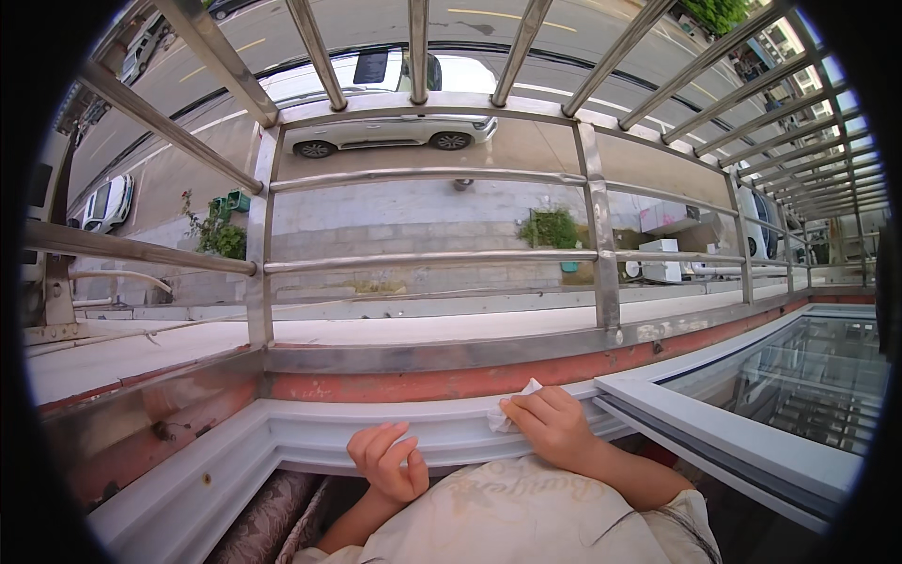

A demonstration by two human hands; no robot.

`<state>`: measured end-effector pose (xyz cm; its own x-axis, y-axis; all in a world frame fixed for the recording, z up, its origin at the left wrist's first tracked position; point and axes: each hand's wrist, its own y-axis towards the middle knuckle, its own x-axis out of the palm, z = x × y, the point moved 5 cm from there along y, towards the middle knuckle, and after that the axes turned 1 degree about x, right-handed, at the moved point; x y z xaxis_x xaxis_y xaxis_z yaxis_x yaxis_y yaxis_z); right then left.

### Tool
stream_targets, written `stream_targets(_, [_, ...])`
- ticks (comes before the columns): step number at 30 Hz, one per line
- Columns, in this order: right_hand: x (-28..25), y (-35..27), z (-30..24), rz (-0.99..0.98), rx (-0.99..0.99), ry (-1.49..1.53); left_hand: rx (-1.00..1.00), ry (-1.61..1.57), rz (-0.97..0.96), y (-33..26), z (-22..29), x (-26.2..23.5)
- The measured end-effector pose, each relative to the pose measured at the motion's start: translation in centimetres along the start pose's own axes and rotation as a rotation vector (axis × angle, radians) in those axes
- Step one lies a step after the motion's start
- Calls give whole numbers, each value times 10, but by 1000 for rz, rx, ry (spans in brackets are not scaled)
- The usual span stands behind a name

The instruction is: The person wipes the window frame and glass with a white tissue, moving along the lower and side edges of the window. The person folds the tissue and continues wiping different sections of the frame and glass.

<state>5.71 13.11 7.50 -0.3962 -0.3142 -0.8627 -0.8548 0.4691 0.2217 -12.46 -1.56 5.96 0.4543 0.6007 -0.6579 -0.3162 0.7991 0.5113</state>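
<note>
Nearest the camera, the person's cream printed top (526, 522) fills the lower edge, and both bare forearms rise from it toward the window sill. The left hand (388, 462) rests just inside the white window frame (310, 428), its fingers curled loosely inward on nothing — no cloth or tool shows in it. The right hand (554, 425) lies flat on the frame's upper ledge, fingers pressed down on a small white cloth (512, 406), which peeks out from under the fingertips at the point where the frame meets the reddish-brown ledge (423, 383) beyond it. To wipe well here, it seems best to keep the cloth spread under the fingertips instead of bunched, and to push it along the groove in one direction — so grime is carried off rather than smeared back. To the right, an open window sash (752, 442) with its glass pane swings outward. Past the ledge stands a steel security grille (423, 256), its bars bending with the lens. Far below lie a paved walkway, potted plants (552, 228), and a white car (385, 127) parked by the road.
</note>
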Motion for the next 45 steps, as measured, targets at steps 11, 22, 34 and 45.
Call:
stream_targets(11, [88, 84, -78, 22, -245, 238, 29, 128, 152, -14, -3, -2])
stream_targets(22, [-1, 2, -3, -96, -32, -14, 10, 57, 121, -10, -3, 0])
stream_targets(34, [54, 57, -52, -27, -164, 120, 84, 56, 95, -6, 1, -1])
stream_targets(45, [45, 50, -46, -30, -163, 77, 19, 45, 166, -8, -4, 0])
